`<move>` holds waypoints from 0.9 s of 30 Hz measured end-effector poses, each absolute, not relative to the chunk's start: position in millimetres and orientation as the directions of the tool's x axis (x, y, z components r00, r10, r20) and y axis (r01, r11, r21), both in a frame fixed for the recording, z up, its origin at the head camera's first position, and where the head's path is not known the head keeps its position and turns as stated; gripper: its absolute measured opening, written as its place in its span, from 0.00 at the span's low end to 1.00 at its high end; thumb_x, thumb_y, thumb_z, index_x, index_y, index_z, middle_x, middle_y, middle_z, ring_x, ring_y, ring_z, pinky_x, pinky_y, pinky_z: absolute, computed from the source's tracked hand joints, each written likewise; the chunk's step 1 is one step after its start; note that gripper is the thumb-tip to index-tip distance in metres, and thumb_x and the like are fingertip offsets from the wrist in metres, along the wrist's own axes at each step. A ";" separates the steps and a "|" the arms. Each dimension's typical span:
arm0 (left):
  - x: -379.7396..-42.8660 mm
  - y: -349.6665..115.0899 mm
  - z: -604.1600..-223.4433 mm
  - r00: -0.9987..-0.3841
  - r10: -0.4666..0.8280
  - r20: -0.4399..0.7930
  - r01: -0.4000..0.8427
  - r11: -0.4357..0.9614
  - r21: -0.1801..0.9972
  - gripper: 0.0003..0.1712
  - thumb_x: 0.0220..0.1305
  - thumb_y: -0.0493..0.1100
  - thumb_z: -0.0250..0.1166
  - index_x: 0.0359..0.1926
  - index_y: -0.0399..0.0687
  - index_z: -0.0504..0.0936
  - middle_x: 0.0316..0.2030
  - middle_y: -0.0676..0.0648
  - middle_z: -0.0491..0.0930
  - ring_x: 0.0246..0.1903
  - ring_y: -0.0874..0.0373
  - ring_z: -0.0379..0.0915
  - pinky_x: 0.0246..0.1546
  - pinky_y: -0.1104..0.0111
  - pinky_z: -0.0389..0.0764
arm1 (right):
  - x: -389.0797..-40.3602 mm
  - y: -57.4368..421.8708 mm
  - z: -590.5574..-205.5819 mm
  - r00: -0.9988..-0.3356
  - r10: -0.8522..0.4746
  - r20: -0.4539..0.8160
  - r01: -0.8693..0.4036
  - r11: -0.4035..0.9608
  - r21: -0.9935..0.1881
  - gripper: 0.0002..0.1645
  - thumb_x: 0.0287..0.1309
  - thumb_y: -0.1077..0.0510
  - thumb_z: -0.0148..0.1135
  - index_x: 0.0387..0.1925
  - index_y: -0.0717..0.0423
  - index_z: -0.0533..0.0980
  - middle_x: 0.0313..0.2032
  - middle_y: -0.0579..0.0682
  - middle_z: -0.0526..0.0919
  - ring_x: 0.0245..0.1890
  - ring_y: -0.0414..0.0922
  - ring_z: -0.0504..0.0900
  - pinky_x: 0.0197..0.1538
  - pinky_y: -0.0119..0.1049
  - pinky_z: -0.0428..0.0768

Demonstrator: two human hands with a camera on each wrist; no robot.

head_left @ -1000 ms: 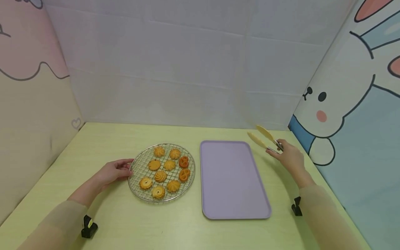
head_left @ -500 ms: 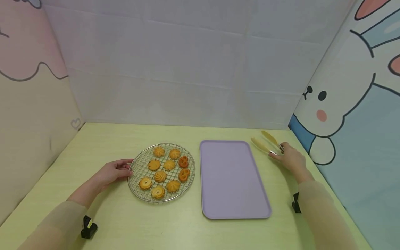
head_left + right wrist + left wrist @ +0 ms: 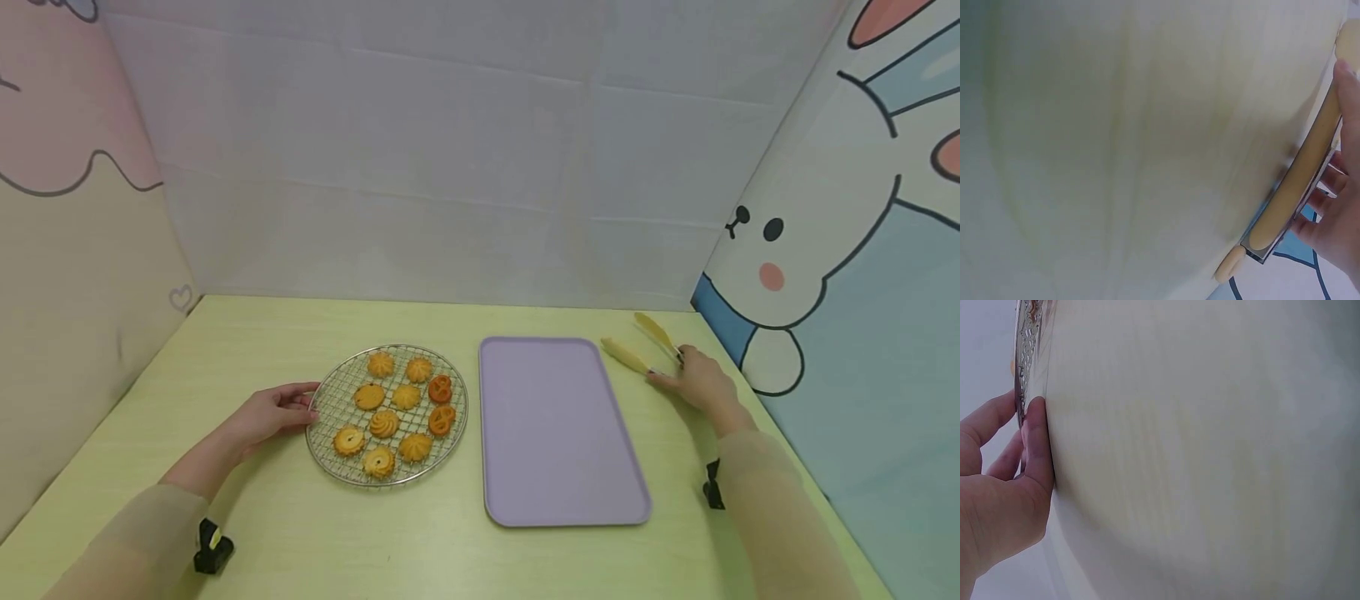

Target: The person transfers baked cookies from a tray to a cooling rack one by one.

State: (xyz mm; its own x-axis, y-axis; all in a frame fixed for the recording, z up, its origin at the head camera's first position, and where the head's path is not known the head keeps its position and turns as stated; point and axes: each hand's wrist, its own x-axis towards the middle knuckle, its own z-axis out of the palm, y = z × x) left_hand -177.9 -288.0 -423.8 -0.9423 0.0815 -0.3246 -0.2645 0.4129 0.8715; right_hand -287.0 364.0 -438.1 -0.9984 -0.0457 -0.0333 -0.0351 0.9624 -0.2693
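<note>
At the left, my left hand (image 3: 270,418) pinches the edge of a round wire cooling rack (image 3: 337,410). In the left wrist view the fingers (image 3: 1037,447) lie on both faces of its rim, close to the table. The rack bears several golden cookies (image 3: 384,424) of different shapes and a few pretzels (image 3: 442,420). At the right, my right hand (image 3: 701,385) holds a pair of tongs (image 3: 626,356) low over the table, their cream tips spread apart and pointing back left. The right wrist view has the tongs' cream-padded handle (image 3: 1297,178) lying along the hand.
A lilac rectangular tray (image 3: 562,433) lies between the rack and the tongs on the pale yellow table (image 3: 405,550). A white wall sheet (image 3: 420,167) stands behind, and printed panels (image 3: 885,350) close in both sides.
My right hand has lowered the tongs toward the table, and they have shifted slightly right. The left hand, rack and tray stay where they were.
</note>
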 end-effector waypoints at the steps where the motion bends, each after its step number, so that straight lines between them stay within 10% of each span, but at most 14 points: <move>1: -177.8 -288.2 -423.8 -0.943 0.081 -0.324 -0.263 0.417 0.870 0.44 0.58 0.44 0.68 0.69 0.35 0.58 0.45 0.46 0.70 0.39 0.65 0.68 0.41 0.74 0.78 | -286.8 364.0 -438.6 -0.998 -0.050 -0.034 -0.040 0.963 -0.267 0.63 0.49 0.24 0.56 0.63 0.75 0.56 0.55 0.77 0.65 0.53 0.71 0.67 0.48 0.64 0.70; 21: -179.7 -283.8 -420.1 -0.944 0.086 -0.319 -0.269 0.360 0.893 0.38 0.64 0.37 0.61 0.69 0.29 0.53 0.49 0.39 0.69 0.40 0.63 0.74 0.45 0.65 0.80 | -273.3 353.3 -405.1 -0.978 -0.209 -0.013 -0.194 0.927 -0.321 0.55 0.58 0.32 0.55 0.69 0.68 0.51 0.63 0.77 0.55 0.61 0.74 0.55 0.59 0.68 0.59; 27: -173.6 -282.7 -408.6 -0.965 0.083 -0.248 -0.176 0.497 0.850 0.36 0.66 0.39 0.58 0.68 0.26 0.54 0.56 0.27 0.66 0.48 0.48 0.74 0.43 0.62 0.82 | -248.5 335.3 -368.7 -0.962 -0.270 0.045 -0.271 0.914 -0.301 0.47 0.62 0.36 0.53 0.70 0.63 0.54 0.64 0.73 0.57 0.63 0.70 0.56 0.59 0.67 0.59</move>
